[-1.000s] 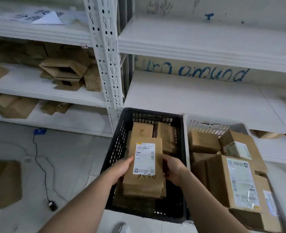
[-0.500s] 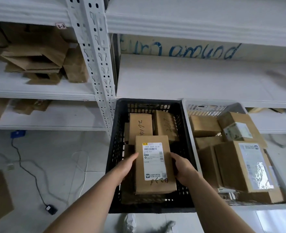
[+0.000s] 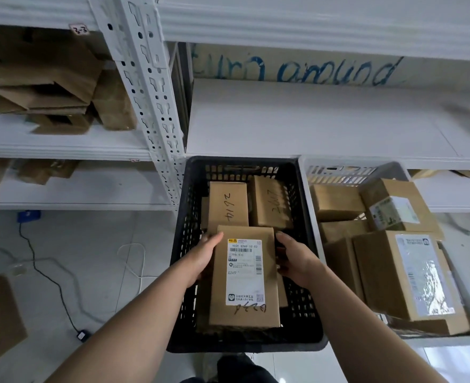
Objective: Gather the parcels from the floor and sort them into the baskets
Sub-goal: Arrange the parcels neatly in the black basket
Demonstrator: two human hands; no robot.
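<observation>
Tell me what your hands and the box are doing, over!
Left hand and right hand hold the labelled parcel by its sides. Parcel inside the black basket, over other parcels. Nothing in the way.

White shelving (image 3: 311,120) with flattened cardboard (image 3: 43,87), black cable (image 3: 46,275) across tiled floor (image 3: 101,239)

Left hand (image 3: 205,258) and right hand (image 3: 297,262) hold a labelled cardboard parcel (image 3: 245,275) by its long sides inside the black basket (image 3: 185,244); a white basket (image 3: 338,172) of boxes stands just beside.
</observation>
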